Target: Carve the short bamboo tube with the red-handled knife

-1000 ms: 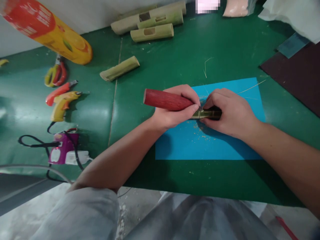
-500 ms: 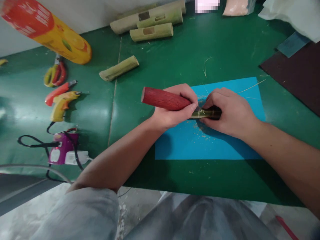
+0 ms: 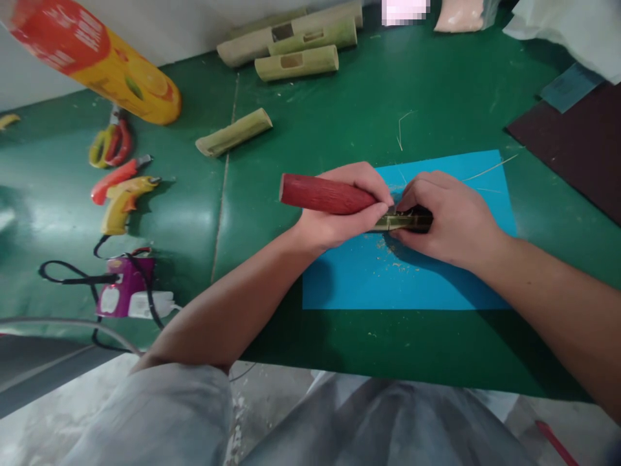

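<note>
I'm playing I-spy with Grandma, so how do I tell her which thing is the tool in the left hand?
On the green table, find the blue sheet. Over its upper left corner, the left hand grips the tool. Its thick, round handle is dark red, while the bamboo piece at its tip is greenish.

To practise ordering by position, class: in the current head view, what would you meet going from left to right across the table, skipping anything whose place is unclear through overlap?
Yellow glue gun → bamboo piece lying alone → red handle → right hand → dark brown sheet.
</note>
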Tool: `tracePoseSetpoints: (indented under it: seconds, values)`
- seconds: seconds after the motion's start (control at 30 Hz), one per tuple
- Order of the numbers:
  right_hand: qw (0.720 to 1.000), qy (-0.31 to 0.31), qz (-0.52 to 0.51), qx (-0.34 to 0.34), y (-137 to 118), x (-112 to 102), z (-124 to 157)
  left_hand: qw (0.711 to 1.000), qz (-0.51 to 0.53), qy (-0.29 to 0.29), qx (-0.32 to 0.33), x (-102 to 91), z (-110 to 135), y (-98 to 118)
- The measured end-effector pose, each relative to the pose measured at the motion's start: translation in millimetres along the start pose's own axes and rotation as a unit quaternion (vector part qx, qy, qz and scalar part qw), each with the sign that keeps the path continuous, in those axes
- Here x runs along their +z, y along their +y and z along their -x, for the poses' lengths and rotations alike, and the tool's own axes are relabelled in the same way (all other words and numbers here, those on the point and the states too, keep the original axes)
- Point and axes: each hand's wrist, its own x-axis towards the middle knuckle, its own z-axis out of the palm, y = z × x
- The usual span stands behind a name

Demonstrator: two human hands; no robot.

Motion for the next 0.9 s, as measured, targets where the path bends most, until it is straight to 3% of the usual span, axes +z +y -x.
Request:
tracePoseSetpoints:
  seconds: [0.9]
  values:
    - [1.000, -0.008, 0.011, 0.024, -3.5, -1.7, -0.6, 0.994, 0.058, -0.038, -0.087, -3.9, 4.2, -2.5]
